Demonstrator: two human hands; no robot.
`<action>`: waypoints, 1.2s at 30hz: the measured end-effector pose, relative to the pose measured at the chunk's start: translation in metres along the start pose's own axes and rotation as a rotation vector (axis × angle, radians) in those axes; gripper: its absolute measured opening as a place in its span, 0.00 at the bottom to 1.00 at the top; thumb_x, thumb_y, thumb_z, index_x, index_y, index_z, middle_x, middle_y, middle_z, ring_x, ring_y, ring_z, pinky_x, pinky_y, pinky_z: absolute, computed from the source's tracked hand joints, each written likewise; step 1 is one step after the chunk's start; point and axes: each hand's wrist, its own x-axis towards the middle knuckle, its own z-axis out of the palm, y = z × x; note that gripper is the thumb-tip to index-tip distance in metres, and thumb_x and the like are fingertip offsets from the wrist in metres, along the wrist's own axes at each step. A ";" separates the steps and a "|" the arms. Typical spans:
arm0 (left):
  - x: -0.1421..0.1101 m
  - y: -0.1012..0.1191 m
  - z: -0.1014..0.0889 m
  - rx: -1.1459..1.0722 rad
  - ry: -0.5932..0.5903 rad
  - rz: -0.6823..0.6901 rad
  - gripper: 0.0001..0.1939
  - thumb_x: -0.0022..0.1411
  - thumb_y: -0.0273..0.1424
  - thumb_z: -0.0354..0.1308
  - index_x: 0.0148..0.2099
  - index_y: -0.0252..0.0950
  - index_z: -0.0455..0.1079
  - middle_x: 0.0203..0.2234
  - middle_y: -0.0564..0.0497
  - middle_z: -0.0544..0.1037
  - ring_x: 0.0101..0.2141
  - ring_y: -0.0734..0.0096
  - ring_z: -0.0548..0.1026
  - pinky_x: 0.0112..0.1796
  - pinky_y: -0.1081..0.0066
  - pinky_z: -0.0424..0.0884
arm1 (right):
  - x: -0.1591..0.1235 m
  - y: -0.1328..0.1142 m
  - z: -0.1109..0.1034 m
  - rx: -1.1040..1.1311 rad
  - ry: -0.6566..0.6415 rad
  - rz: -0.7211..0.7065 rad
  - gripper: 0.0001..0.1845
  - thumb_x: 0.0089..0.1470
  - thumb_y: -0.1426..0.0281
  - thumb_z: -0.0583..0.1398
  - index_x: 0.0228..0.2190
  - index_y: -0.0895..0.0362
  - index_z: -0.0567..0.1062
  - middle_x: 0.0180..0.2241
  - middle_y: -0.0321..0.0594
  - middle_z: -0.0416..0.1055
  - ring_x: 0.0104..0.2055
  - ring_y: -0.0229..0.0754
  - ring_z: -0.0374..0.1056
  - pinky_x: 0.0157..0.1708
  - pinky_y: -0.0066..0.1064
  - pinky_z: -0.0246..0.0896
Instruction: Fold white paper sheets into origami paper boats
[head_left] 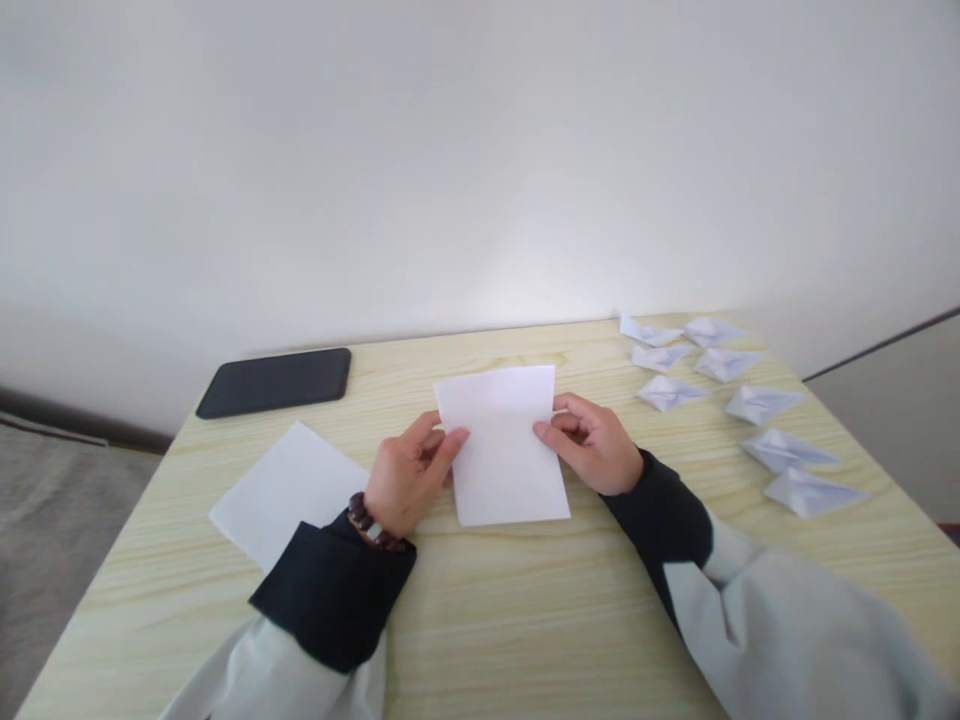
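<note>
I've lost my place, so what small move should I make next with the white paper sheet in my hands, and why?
Perhaps bring one side edge of the white, four-sided paper sheet between your hands over toward the other. Your left hand and right hand pinch its opposite sides, no crease stands out on it, and pointed, folded white paper shapes lie at the right.

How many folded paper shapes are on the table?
8: three folded paper shapes in a left row, and five in a right row nearer the right edge of the table. None seem hidden.
</note>
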 end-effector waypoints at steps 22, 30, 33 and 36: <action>0.009 -0.002 -0.006 -0.730 -0.254 -0.254 0.23 0.52 0.41 0.60 0.47 0.33 0.70 0.29 0.48 0.78 0.29 0.66 0.75 0.31 0.68 0.72 | 0.003 0.007 -0.009 -0.165 -0.041 -0.452 0.19 0.56 0.75 0.50 0.45 0.53 0.73 0.40 0.41 0.74 0.41 0.40 0.70 0.39 0.31 0.64; 0.009 0.001 -0.004 -0.529 -0.200 -0.203 0.25 0.52 0.45 0.59 0.46 0.33 0.68 0.21 0.53 0.74 0.22 0.74 0.70 0.23 0.76 0.65 | 0.002 0.002 -0.007 -0.227 -0.045 -0.459 0.22 0.55 0.76 0.47 0.45 0.52 0.74 0.42 0.41 0.72 0.42 0.40 0.68 0.41 0.32 0.63; 0.009 0.000 -0.001 -0.429 -0.186 -0.168 0.24 0.49 0.43 0.62 0.45 0.34 0.68 0.23 0.54 0.74 0.22 0.76 0.69 0.23 0.77 0.64 | 0.002 0.004 -0.008 -0.039 -0.075 -0.295 0.22 0.57 0.70 0.46 0.50 0.54 0.69 0.45 0.40 0.72 0.47 0.43 0.66 0.47 0.37 0.60; 0.008 -0.002 0.001 -0.410 -0.181 -0.135 0.22 0.50 0.43 0.61 0.43 0.34 0.68 0.25 0.52 0.75 0.24 0.74 0.71 0.24 0.76 0.66 | 0.001 0.003 -0.006 0.091 -0.048 -0.158 0.26 0.61 0.63 0.39 0.54 0.55 0.64 0.40 0.40 0.74 0.42 0.43 0.70 0.43 0.37 0.63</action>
